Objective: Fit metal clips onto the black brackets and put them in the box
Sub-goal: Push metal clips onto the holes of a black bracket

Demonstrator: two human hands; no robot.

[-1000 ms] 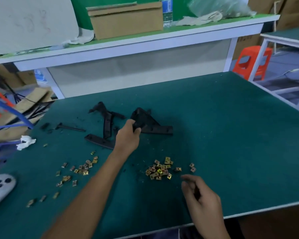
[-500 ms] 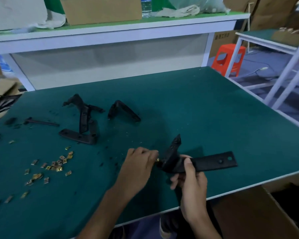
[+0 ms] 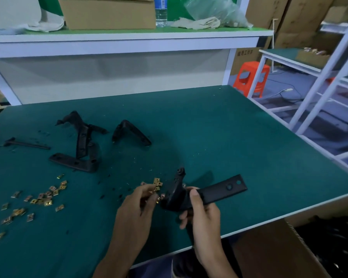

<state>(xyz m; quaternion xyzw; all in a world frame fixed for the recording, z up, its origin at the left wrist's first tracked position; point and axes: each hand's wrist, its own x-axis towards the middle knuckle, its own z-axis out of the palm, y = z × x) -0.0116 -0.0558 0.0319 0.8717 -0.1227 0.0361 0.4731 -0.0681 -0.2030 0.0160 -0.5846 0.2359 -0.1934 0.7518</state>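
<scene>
Black bracket [image 3: 189, 194], gripped in my right hand [image 3: 203, 215], faces my left hand [image 3: 137, 206], whose fingers [image 3: 149, 194] pinch a metal clip [image 3: 158, 200], evidently for fitting.

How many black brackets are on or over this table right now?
4. The held bracket in the right hand; a lone bracket farther back; an upright bracket overlapping a flat bracket at left. The box may hide more.

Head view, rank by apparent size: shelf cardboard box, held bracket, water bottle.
1. cardboard box, cropped at top.
2. held bracket, near camera so inflated.
3. water bottle, also cropped.
</scene>
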